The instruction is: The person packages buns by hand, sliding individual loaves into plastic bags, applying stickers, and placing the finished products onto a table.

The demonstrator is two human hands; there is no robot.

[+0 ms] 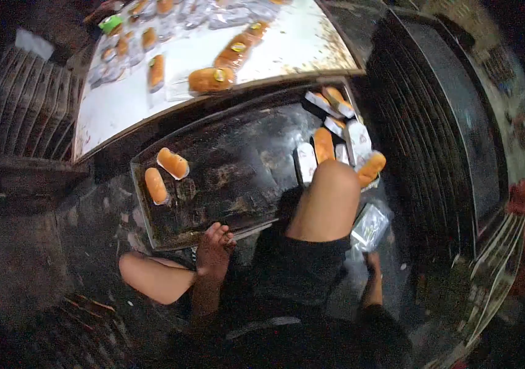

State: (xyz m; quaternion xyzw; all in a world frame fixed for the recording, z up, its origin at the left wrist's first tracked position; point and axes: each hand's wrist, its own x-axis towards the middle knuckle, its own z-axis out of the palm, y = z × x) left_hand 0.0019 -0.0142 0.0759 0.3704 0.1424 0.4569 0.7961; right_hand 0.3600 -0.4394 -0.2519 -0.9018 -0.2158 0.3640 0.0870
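Note:
My left hand (213,253) is over the near edge of a dark baking tray (231,160), its fingers curled in and nothing visible in them. Low on the right, my right hand (372,264) pinches the bottom end of a clear plastic bag (371,226) with white, shiny contents. Two bread rolls (172,163) in paper liners lie at the tray's left end. At its right end are several more rolls (323,145), some tipped over with their white paper liners showing. My raised knee (336,184) hides part of that group.
Beyond the tray stands a white table (299,43) with wrapped rolls (212,80), loose rolls and clear plastic packaging (225,17). Stacked dark trays (453,123) rise close on the right. Another ribbed stack (25,104) stands on the left.

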